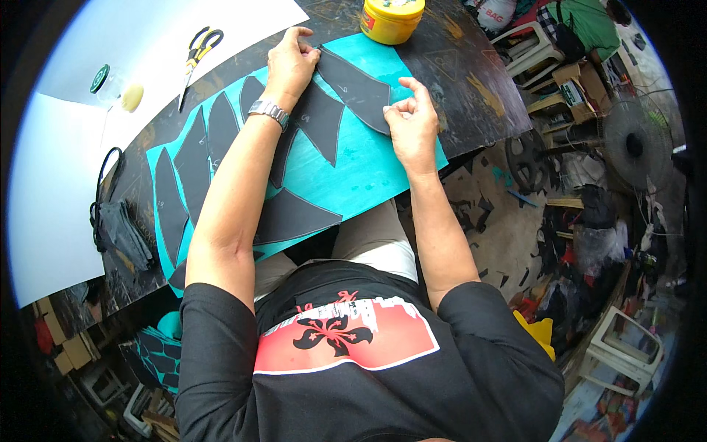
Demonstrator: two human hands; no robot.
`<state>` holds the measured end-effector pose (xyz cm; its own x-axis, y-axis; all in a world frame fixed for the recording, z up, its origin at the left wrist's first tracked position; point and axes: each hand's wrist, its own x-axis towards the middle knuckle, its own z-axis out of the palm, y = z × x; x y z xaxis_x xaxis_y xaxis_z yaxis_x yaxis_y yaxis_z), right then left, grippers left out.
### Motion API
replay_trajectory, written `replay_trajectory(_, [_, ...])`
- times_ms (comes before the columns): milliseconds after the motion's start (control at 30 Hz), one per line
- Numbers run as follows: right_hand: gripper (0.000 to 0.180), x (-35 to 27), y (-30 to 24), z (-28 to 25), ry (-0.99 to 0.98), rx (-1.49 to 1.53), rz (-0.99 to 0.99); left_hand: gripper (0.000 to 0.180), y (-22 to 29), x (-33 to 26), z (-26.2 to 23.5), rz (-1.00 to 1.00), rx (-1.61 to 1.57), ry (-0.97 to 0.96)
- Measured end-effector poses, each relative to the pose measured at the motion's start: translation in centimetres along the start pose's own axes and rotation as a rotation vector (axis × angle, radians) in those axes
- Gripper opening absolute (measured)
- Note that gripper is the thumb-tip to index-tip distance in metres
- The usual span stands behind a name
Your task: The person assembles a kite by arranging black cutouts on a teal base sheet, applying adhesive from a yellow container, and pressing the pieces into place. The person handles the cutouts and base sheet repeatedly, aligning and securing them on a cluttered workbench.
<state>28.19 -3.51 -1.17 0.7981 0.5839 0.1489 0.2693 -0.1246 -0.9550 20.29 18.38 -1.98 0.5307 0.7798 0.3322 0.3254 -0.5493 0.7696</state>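
A large turquoise sheet (375,177) lies across the table's near edge, with several dark grey cut panels spread on it. One pointed dark panel (357,85) is at the sheet's far right. My left hand (292,65), with a metal watch on its wrist, is closed with its fingertips at that panel's upper-left tip. At the opposite lower-right edge, my right hand (414,125) pinches the same panel between thumb and forefinger. Another pointed panel (318,121) lies just left of it, and a broad panel (294,217) rests near my lap.
A yellow tub (392,20) stands behind the sheet. Yellow-and-black scissors (195,60) and a jar with a green lid (101,79) are on white sheeting at the left. Folded dark cloth (127,232) lies beside the sheet. A fan (635,140) and plastic stools occupy the cluttered right side.
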Motion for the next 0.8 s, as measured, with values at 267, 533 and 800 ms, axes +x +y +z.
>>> replay_trajectory(267, [0.051,-0.05,-0.60,-0.36,-0.048,-0.026,0.024,0.039,-0.09,0.22,-0.04,0.008,0.053,-0.023])
replay_trajectory(533, [0.052,-0.20,-0.70,-0.41,-0.068,-0.097,-0.013,0.036,-0.22,-0.24,0.38,0.041,0.036,-0.017])
replay_trajectory(800, [0.051,-0.13,-0.89,-0.04,-0.076,-0.265,-0.095,0.033,-0.24,-0.26,0.21,0.034,0.012,-0.025])
